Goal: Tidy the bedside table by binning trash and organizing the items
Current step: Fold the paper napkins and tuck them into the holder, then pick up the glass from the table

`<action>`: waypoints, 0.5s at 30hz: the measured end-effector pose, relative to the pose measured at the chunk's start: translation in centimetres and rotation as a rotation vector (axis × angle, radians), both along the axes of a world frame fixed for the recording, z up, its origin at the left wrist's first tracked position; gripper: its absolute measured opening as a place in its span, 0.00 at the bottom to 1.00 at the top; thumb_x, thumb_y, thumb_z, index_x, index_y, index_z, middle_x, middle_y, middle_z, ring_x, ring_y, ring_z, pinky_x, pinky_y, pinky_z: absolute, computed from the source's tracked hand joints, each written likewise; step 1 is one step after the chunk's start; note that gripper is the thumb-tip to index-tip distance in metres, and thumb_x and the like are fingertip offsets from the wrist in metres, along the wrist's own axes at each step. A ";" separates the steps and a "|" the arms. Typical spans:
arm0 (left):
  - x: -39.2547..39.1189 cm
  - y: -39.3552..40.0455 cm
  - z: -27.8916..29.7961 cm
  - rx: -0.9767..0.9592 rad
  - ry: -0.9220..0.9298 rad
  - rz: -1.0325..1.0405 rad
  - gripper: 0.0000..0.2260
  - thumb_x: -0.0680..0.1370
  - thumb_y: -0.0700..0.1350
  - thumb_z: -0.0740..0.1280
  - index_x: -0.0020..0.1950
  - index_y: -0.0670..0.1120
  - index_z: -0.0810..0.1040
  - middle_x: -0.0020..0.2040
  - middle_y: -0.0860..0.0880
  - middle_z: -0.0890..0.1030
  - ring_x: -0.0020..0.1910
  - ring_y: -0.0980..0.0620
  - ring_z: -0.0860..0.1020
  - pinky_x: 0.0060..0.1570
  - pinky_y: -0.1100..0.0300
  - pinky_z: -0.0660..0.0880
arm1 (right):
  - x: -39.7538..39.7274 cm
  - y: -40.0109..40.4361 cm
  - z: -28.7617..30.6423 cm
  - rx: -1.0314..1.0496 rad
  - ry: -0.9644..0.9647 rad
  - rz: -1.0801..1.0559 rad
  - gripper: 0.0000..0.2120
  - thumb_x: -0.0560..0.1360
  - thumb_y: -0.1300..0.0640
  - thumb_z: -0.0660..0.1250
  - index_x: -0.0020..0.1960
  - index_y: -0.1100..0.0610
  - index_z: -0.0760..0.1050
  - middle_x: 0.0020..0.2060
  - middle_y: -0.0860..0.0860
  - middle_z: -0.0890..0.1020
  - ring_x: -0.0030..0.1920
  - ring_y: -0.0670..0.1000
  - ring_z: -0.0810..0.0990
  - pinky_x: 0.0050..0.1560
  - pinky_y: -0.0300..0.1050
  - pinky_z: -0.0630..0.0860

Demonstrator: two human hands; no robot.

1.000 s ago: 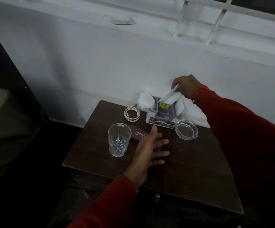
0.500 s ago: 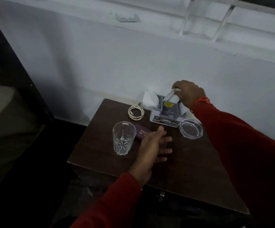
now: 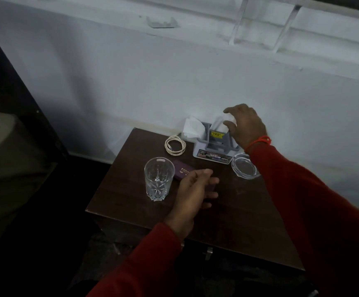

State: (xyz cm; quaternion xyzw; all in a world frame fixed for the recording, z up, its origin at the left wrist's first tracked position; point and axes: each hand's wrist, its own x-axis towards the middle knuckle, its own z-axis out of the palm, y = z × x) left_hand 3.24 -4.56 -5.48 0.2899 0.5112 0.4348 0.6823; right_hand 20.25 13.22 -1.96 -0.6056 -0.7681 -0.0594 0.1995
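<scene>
Right hand (image 3: 246, 125) has pushed the white folded paper (image 3: 222, 124) down into the grey plastic holder (image 3: 215, 144), upper centre.
Fingers pinch the paper; left hand (image 3: 195, 187) lies loosely curled on the purple rectangular box (image 3: 181, 171), long axis running lower right, dark wooden counter (image 3: 238, 211).

We saw a dark brown wooden bedside table (image 3: 234, 213) with a clear cut-glass tumbler (image 3: 158, 179) that had a starburst pattern, a purple rectangular box (image 3: 182, 172) with gold lettering, a cream coiled cable (image 3: 174, 145), white tissues (image 3: 192, 127) in a grey plastic holder (image 3: 214, 146) with a yellow label, and red sleeves (image 3: 315, 211).
</scene>
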 end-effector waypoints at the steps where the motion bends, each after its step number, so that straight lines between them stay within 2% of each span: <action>1: 0.0 0.1 -0.1 0.007 -0.003 0.011 0.09 0.82 0.51 0.63 0.59 0.51 0.79 0.52 0.52 0.87 0.43 0.51 0.84 0.38 0.59 0.74 | -0.2 -1.5 -0.1 0.061 0.048 -0.005 0.13 0.76 0.53 0.66 0.60 0.52 0.77 0.54 0.54 0.78 0.56 0.58 0.76 0.53 0.54 0.76; 3: 0.1 0.1 -0.2 0.017 -0.004 0.043 0.08 0.82 0.50 0.63 0.58 0.51 0.79 0.51 0.51 0.87 0.41 0.52 0.83 0.36 0.60 0.74 | -1.1 -5.3 -1.1 0.050 0.170 0.029 0.09 0.77 0.51 0.65 0.56 0.51 0.77 0.48 0.51 0.79 0.51 0.53 0.77 0.48 0.46 0.76; 5: 0.4 0.1 -0.4 0.024 -0.002 0.080 0.07 0.82 0.49 0.64 0.55 0.50 0.79 0.47 0.51 0.87 0.36 0.53 0.82 0.33 0.61 0.72 | -2.0 -9.0 -3.0 -0.095 0.234 0.120 0.10 0.77 0.48 0.65 0.54 0.51 0.79 0.46 0.47 0.81 0.47 0.50 0.79 0.47 0.38 0.74; 7: 0.8 0.1 -0.6 0.033 0.017 0.120 0.05 0.82 0.48 0.64 0.53 0.50 0.79 0.45 0.51 0.86 0.34 0.53 0.81 0.30 0.62 0.72 | -2.6 -11.7 -5.8 -0.292 0.198 0.182 0.18 0.73 0.45 0.60 0.59 0.50 0.77 0.53 0.48 0.81 0.54 0.51 0.79 0.56 0.43 0.75; 9: 0.9 -0.1 -0.6 0.039 0.029 0.142 0.06 0.82 0.47 0.64 0.52 0.50 0.80 0.44 0.52 0.85 0.33 0.54 0.80 0.29 0.63 0.71 | -2.6 -13.1 -8.3 -0.428 0.054 0.190 0.28 0.68 0.44 0.55 0.66 0.49 0.72 0.62 0.49 0.76 0.59 0.55 0.75 0.60 0.51 0.74; 11: 1.0 -0.2 -0.6 0.042 0.027 0.146 0.06 0.82 0.47 0.64 0.53 0.50 0.80 0.44 0.52 0.85 0.32 0.54 0.79 0.28 0.64 0.70 | -2.4 -13.4 -9.5 -0.459 -0.015 0.156 0.30 0.68 0.45 0.56 0.70 0.50 0.68 0.65 0.50 0.73 0.59 0.58 0.74 0.58 0.55 0.74; 15: 0.9 -0.2 -0.5 0.047 0.024 0.157 0.07 0.82 0.46 0.64 0.54 0.47 0.81 0.43 0.52 0.85 0.30 0.55 0.78 0.26 0.65 0.68 | -1.4 -12.9 -10.1 -0.435 0.017 0.119 0.30 0.71 0.42 0.55 0.73 0.46 0.64 0.67 0.50 0.73 0.60 0.58 0.73 0.59 0.55 0.73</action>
